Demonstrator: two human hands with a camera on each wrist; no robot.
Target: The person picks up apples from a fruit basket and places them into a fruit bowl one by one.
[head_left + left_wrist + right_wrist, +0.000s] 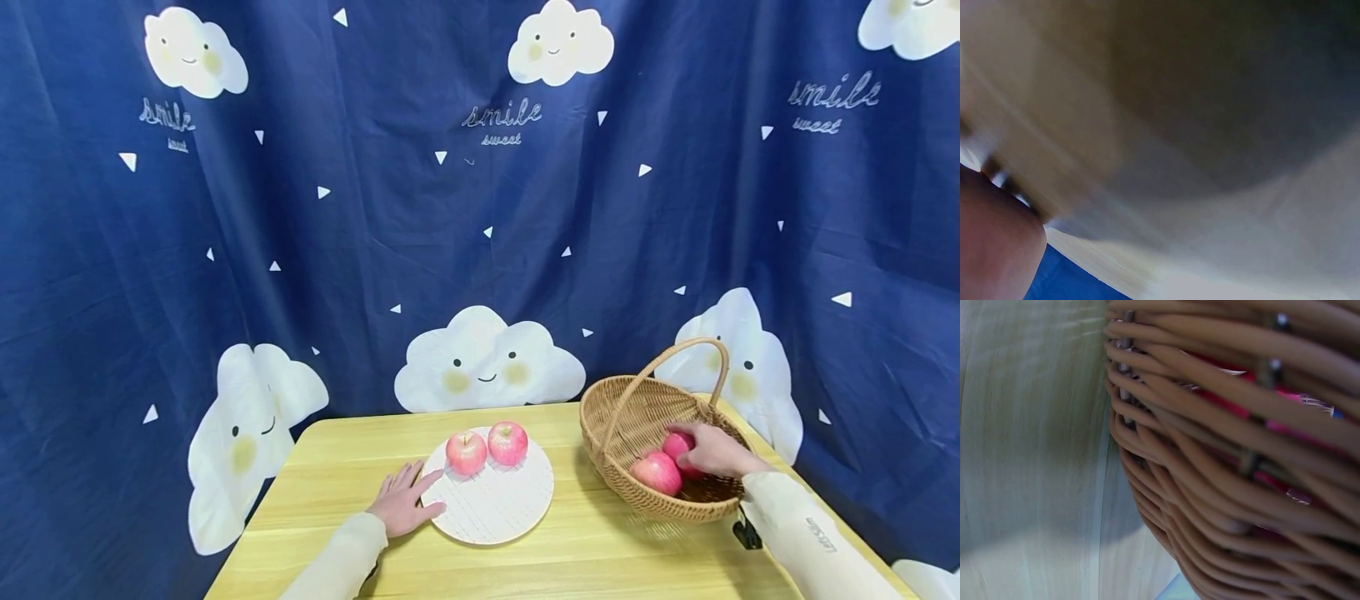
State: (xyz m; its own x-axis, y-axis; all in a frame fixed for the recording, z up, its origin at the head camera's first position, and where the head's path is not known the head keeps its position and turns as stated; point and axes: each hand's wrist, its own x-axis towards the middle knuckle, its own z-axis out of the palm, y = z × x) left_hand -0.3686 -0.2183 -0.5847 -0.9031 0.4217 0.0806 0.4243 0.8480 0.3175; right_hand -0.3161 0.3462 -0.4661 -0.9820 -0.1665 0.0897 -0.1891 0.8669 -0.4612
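Inside a wicker basket (637,412) at the right of the table, my right hand (716,450) grips a red apple (677,445), its fingers curled over the top. Another pinkish-red apple (657,473) lies beside it in the basket. My left hand (402,502) rests with spread fingers at the left rim of a round white plate (495,510). Toward the plate's far side sit two apples, one paler (466,452) and one redder (507,443). In the right wrist view, the woven basket side (1197,456) hides the hand, and red shows through its gaps.
The light wooden table (352,450) carries the plate and basket. An arched handle (660,358) rises over the basket. Behind the table hangs a dark blue curtain (420,233) with white clouds. The left wrist view is mostly blurred tabletop and shadow.
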